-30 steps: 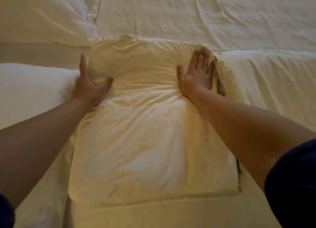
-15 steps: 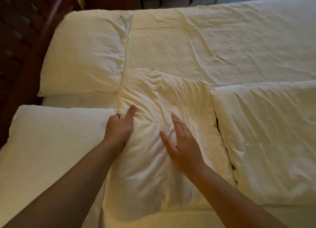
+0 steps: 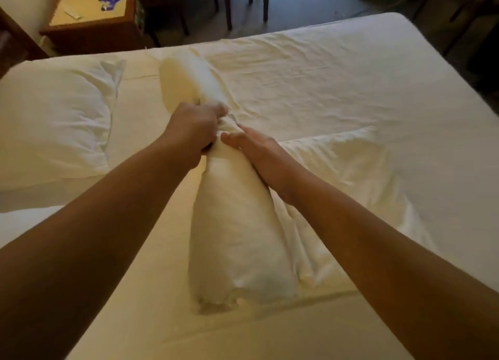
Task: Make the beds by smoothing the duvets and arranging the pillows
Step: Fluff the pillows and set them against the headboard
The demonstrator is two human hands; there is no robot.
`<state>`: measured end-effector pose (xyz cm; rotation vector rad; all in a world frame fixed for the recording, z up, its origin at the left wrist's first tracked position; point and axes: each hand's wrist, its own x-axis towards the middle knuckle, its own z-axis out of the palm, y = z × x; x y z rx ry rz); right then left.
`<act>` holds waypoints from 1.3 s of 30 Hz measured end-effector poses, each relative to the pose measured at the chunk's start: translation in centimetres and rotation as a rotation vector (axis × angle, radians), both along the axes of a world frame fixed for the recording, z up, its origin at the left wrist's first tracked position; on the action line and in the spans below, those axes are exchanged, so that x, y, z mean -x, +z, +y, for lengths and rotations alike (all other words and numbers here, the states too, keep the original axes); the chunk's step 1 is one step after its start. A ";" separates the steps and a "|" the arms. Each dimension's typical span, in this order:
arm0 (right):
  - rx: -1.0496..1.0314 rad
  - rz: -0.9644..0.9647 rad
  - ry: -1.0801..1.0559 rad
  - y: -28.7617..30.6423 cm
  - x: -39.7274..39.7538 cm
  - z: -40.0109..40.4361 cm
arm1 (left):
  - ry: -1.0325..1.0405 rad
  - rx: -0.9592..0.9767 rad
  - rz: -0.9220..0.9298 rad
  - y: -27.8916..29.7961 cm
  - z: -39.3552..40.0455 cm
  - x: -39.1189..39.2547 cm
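Half a second ago the pillow (image 3: pixel 232 224) lay flat under both hands; now it is lifted on its edge and squeezed narrow in the middle. Its long axis runs away from the person, the far end (image 3: pixel 183 79) pointing up and slightly left, the near end resting on the bed (image 3: pixel 337 89). The left hand (image 3: pixel 193 129) clenches the pinched waist, probably to raise and shake it. The right hand (image 3: pixel 255 147) lies with straight fingers against its side, steadying. Another pillow (image 3: pixel 54 116) waits at left, beside the nightstand (image 3: pixel 91 17).
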<state>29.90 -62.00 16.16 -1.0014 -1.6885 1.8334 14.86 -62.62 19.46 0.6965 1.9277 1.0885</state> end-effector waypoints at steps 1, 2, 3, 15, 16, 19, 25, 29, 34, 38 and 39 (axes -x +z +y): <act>0.012 0.019 0.009 0.7 -2.2 1.4 | -0.010 -0.014 0.020 0.4 1.5 -2.5; 0.023 0.033 0.011 1.2 -4.5 2.7 | -0.007 -0.028 0.034 0.7 2.9 -5.0; 0.042 0.042 0.010 1.7 -6.9 3.9 | -0.005 -0.042 0.044 0.9 4.3 -7.6; -0.039 -0.423 -0.129 -1.9 -34.0 13.0 | -0.357 0.064 0.324 -5.6 16.6 -35.5; -0.017 -0.432 -0.172 -3.7 -35.8 13.0 | -0.374 0.092 0.338 -7.1 17.3 -37.4; 0.037 -0.480 -0.278 -9.8 -40.5 13.0 | -0.435 0.176 0.359 -11.9 18.8 -43.0; 0.073 -0.606 -0.384 -20.9 -44.6 10.9 | -0.634 0.296 0.538 -21.3 19.0 -47.8; 0.005 -0.725 -0.498 -24.1 -44.5 9.8 | -0.823 0.074 0.511 -23.1 17.4 -47.0; -0.630 -0.890 -0.522 -21.8 -40.6 10.1 | -0.846 -0.265 1.189 -21.3 13.0 -35.0; -0.895 -0.866 -0.328 -19.8 -33.2 14.1 | -0.654 0.031 1.352 -19.6 12.8 -25.5; -0.939 -0.874 -0.276 -19.6 -31.3 15.6 | -0.627 0.071 1.356 -19.7 13.4 -24.3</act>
